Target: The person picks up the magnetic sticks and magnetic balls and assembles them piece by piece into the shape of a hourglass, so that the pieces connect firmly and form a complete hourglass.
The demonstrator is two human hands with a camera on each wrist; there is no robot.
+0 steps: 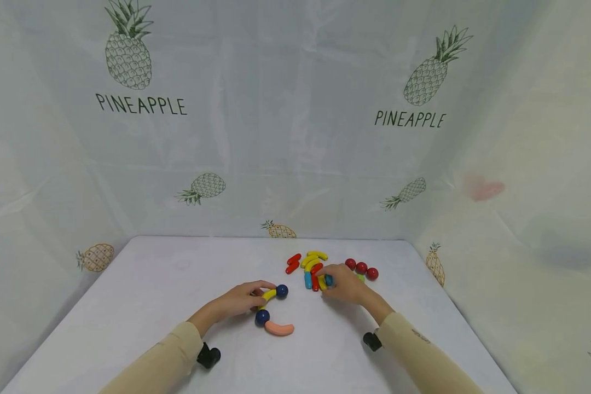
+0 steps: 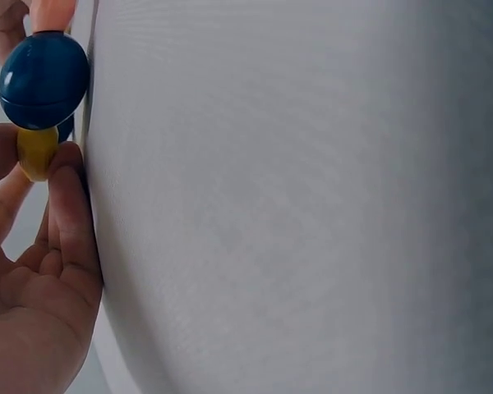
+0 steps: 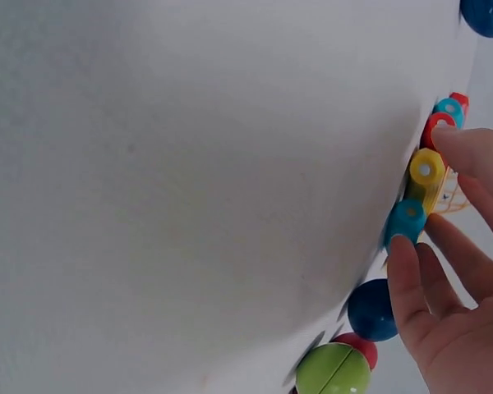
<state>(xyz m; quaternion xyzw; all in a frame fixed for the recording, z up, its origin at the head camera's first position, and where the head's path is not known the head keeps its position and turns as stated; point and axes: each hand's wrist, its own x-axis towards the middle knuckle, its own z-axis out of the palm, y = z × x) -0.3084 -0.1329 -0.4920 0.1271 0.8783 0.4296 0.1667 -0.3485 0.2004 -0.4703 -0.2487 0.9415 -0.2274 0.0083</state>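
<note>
My left hand (image 1: 240,299) pinches a curved yellow toy rod (image 2: 37,154) between thumb and finger. A dark blue ball (image 1: 282,291) sits at the rod's far end and another blue ball (image 2: 45,80) at its near end. A curved peach rod (image 1: 279,328) touches the near ball. My right hand (image 1: 343,283) bends round a side-by-side row on the table: its thumb is at a red rod (image 3: 438,130), with a yellow rod (image 3: 425,172) in the middle and a light blue rod (image 3: 406,220) against its other fingers.
More rods lie behind the right hand: red ones (image 1: 293,267), curved yellow ones (image 1: 317,255) and a blue one (image 1: 308,280). Red balls (image 1: 361,267) line up to its right, near a green ball (image 3: 333,371) and a dark blue ball (image 3: 372,310). A pineapple-print curtain (image 1: 276,137) hangs behind the white table (image 1: 177,273).
</note>
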